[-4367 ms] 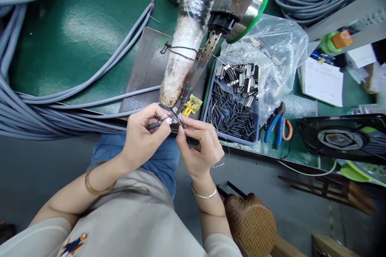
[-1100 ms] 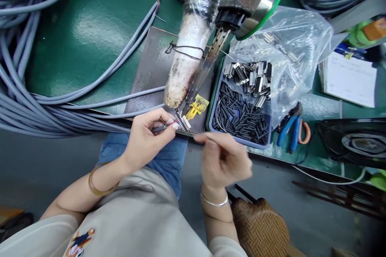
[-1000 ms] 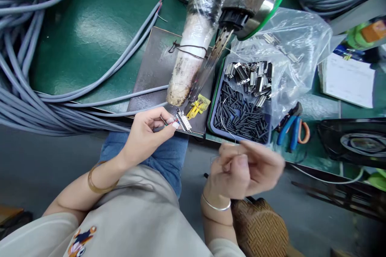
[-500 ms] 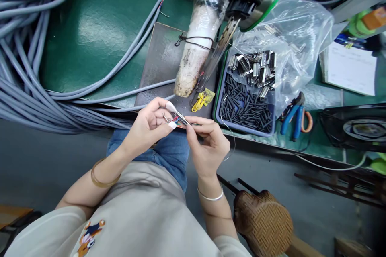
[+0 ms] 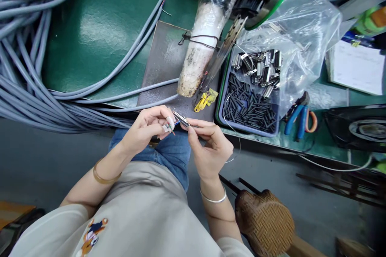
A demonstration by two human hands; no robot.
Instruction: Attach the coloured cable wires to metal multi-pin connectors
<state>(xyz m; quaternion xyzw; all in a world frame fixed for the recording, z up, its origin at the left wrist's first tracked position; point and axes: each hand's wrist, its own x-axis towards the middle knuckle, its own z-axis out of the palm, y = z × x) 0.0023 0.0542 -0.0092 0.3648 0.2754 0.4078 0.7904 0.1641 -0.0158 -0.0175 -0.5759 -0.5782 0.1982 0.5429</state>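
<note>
In front of my lap, at the bench edge, my right hand (image 5: pixel 211 144) pinches a multi-pin connector (image 5: pixel 181 120) by its right end between thumb and fingers. My left hand (image 5: pixel 150 123), with white covers on thumb and index fingertips, is closed on thin coloured wires (image 5: pixel 171 129) just left of the connector. At least one blue wire runs across to the connector's pins; which other wires are attached I cannot tell. Just beyond my hands are a yellow clip-like piece (image 5: pixel 202 103) and the lower end of a slanting perforated metal tool (image 5: pixel 232 34).
A plastic-wrapped white tube (image 5: pixel 197 56) hangs over a dark plate (image 5: pixel 164 56). Grey cables (image 5: pixel 24 68) pile up on the left. To the right are a blue tray (image 5: pixel 247 129) with black sleeves and connectors, a clear bag (image 5: pixel 313 36) and blue-handled pliers (image 5: pixel 297 119).
My left hand has drawn slightly back from the connector, and the coloured wires now sit bunched at its fingertips. My right hand keeps its hold. The whole view has shifted slightly.
</note>
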